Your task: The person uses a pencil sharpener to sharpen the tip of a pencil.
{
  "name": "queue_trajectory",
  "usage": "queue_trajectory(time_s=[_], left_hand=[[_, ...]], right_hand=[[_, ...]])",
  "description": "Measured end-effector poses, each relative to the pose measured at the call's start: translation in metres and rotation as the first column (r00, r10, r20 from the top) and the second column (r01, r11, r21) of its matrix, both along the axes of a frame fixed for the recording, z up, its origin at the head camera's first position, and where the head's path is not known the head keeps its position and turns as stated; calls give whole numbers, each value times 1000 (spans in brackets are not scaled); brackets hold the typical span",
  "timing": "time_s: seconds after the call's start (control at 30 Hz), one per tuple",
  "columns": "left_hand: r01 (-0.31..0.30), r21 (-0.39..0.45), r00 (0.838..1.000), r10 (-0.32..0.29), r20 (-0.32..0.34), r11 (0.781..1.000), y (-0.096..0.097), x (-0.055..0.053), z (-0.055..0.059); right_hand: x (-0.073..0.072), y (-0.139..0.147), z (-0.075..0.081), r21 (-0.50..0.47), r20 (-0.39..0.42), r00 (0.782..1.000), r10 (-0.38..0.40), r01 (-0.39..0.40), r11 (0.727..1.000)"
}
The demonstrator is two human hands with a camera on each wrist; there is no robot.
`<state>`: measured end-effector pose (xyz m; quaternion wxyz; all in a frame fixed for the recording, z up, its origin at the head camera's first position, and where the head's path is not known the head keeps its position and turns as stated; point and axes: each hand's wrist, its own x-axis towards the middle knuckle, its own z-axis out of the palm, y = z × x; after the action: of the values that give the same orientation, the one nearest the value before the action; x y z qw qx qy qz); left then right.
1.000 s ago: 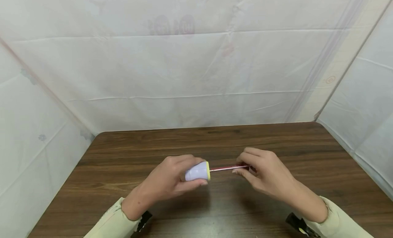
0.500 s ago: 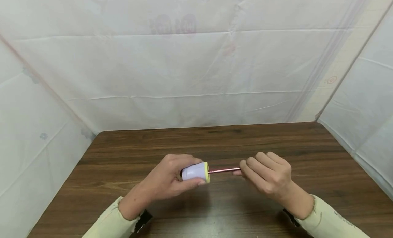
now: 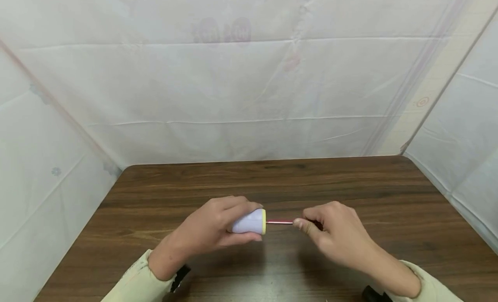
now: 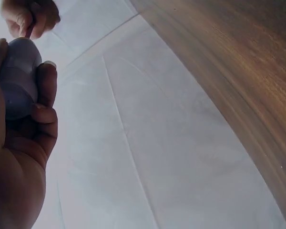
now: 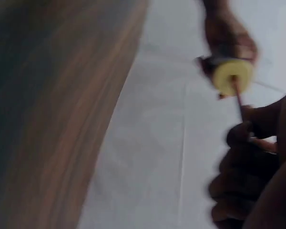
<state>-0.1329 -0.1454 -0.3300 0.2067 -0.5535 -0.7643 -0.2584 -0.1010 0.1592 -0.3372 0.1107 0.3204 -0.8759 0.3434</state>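
Observation:
My left hand [image 3: 212, 226] grips a lavender pencil sharpener [image 3: 249, 222] with a yellow end, holding it on its side above the table. A dark red pencil [image 3: 279, 222] runs level into the hole in the yellow end [image 5: 232, 77], as the right wrist view shows. Its tip is hidden inside. My right hand [image 3: 342, 232] pinches the pencil between thumb and curled fingers, a short way from the sharpener. In the left wrist view, the fingers wrap round the sharpener's body [image 4: 20, 78]. The right wrist view is dark and blurred.
Beneath both hands lies a dark wooden table [image 3: 186, 181] with rounded far corners. White sheeting [image 3: 241, 90] hangs behind it and along both sides. Black straps show at both wrists below the pale sleeves [image 3: 134, 280].
The right hand has rolled over on the pencil and back, its knuckles up half a second ago, its thumb showing now. Both hands are slightly lower; the left keeps its hold on the sharpener.

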Motion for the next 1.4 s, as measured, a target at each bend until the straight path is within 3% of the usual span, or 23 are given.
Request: queue_trajectory(time_s=[0.03,0.1,0.13,0.2,0.3,0.4,0.47,0.5,0.53,0.57,0.6,0.7,0.73,0.77,0.83,0.9,1.03,1.07,1.13,1.17,1.23,1.33,1.4], left_hand=[[-3,-16,999,2,-35,1000,1,0,0],[-5,-41,997,2,-81,999,2,0,-2],[-9,-50,996,5,-87,999,3,0,-2],[-21,-59,998,17,-68,998,2,0,-4],[-38,-50,999,37,-9,998,2,0,-6],[-45,-19,998,46,50,999,0,-1,-7],[-53,8,995,52,86,999,0,-1,-7],[-57,20,993,54,108,998,-1,-2,-7],[-64,32,990,59,128,997,-1,-2,-7],[-70,42,987,63,147,997,-1,-2,-7],[-76,52,983,66,169,996,-2,-2,-7],[-68,76,968,48,245,995,-1,-1,-6],[-61,82,964,38,261,995,-1,-1,-6],[-54,86,958,28,284,995,0,-1,-6],[-38,91,945,6,328,995,1,0,-5],[-28,85,935,-4,355,996,1,1,-4],[-12,68,938,-12,348,998,1,2,-3],[-7,67,944,-16,330,998,1,2,-3],[-4,64,958,-15,286,998,0,2,-3],[-4,62,964,-13,265,998,0,2,-3],[-14,56,975,1,224,998,0,2,-3],[-40,21,986,36,162,999,0,2,-2],[-55,-11,991,56,123,998,1,2,-2]], right_hand=[[1,3,2,-8,169,985,20,-19,1000],[-1,7,6,-42,415,907,65,-52,998],[-2,8,8,-60,488,869,88,-68,996],[-5,9,9,-66,512,851,118,-98,993],[-8,8,8,-19,388,916,102,-102,995],[-11,7,5,-21,163,983,87,-85,996],[-14,6,3,-34,-59,993,99,-101,994],[-16,4,2,-34,-200,975,100,-109,993],[-19,3,2,-31,-350,932,93,-111,993],[-22,0,2,-27,-512,856,77,-105,994],[-26,-3,3,-30,-661,749,51,-94,995],[-36,-13,6,-112,-932,354,-79,-76,991],[-39,-15,7,-140,-961,253,-114,-87,986],[-42,-16,8,-162,-974,175,-142,-106,981],[-44,-19,9,-182,-982,87,-170,-147,972],[-45,-20,9,-180,-983,65,-172,-162,970],[-41,-23,7,-179,-982,93,-166,-148,973],[-40,-23,7,-177,-980,118,-162,-135,975],[-35,-23,7,-160,-969,204,-137,-100,982],[-32,-23,7,-146,-959,256,-120,-82,986],[-27,-20,5,-105,-914,398,-82,-37,994],[-18,-12,-3,-36,-743,667,-49,34,999],[-11,-8,-7,19,-548,834,-58,82,996]])
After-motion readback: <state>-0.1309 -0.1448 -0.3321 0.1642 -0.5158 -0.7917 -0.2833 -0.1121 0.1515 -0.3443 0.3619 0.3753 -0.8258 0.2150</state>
